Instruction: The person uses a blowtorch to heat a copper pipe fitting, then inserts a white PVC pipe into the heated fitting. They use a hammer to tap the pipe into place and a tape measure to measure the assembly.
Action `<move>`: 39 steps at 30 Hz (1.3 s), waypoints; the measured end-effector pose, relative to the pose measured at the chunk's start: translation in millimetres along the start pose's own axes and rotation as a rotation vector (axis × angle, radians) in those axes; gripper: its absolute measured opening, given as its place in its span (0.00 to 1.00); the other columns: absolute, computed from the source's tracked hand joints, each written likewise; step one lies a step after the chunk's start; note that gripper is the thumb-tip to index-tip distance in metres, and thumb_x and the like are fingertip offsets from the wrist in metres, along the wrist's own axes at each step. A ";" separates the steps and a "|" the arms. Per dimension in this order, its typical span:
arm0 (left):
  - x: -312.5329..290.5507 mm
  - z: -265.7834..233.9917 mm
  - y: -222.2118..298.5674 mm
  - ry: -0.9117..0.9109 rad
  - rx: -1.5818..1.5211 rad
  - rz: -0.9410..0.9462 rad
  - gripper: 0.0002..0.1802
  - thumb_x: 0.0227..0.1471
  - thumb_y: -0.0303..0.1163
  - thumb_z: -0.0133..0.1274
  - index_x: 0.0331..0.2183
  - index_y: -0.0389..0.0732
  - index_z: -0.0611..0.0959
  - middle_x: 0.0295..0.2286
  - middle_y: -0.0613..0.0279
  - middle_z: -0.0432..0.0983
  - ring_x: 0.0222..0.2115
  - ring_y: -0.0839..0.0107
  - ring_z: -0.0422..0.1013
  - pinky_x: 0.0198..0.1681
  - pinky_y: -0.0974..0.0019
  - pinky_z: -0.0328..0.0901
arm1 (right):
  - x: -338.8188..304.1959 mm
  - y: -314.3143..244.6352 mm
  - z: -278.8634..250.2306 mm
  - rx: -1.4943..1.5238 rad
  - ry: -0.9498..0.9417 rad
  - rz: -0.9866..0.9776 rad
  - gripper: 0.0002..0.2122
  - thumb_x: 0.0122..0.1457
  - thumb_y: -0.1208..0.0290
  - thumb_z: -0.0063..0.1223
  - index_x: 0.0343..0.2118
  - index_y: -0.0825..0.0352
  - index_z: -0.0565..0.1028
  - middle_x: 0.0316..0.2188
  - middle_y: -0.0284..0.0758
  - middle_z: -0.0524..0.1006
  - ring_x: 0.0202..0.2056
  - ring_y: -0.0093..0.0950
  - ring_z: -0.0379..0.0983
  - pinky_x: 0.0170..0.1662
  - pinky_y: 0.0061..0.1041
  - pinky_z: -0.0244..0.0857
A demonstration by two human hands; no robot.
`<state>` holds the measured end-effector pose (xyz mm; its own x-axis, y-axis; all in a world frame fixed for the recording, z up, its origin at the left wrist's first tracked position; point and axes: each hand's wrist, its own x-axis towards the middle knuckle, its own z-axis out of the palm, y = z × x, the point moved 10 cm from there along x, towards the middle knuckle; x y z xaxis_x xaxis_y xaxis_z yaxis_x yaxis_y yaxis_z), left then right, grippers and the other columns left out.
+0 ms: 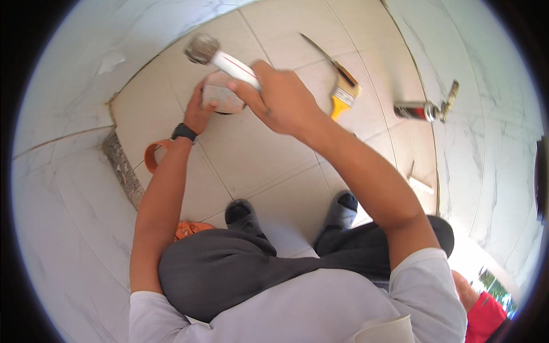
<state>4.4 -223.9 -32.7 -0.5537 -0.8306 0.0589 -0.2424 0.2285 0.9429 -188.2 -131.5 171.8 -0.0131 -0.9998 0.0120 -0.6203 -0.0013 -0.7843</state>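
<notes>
My right hand is closed around the white handle of a hammer, which has a red line along it. Its rough grey-brown head points up and to the left, slightly blurred. Below the handle, my left hand grips a pale, rounded piece by its left side, fingers wrapped at its edge. What that piece is I cannot make out, since the right hand and hammer cover part of it. An orange ring-shaped thing rests on the floor beside my left wrist.
On the tiled floor lie a yellow-handled paintbrush and a thin-bladed tool. A gas canister with a torch head lies by the right wall. An orange bag is near my left knee. A person in red is behind at right.
</notes>
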 end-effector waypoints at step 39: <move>0.4 8.6 22.3 0.016 0.135 0.070 0.59 0.36 0.40 0.73 0.65 0.48 0.58 0.62 0.54 0.61 0.65 0.53 0.57 0.71 0.42 0.33 | -33.6 58.9 95.9 -0.446 -0.408 0.153 0.22 0.63 0.49 0.53 0.31 0.68 0.68 0.19 0.48 0.76 0.23 0.51 0.76 0.27 0.45 0.69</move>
<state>-8.0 -214.7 -14.5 -0.5602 -0.8182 0.1295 -0.3094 0.3517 0.8835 -149.1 -99.7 65.8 0.1179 -0.9146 -0.3869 -0.9042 0.0622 -0.4226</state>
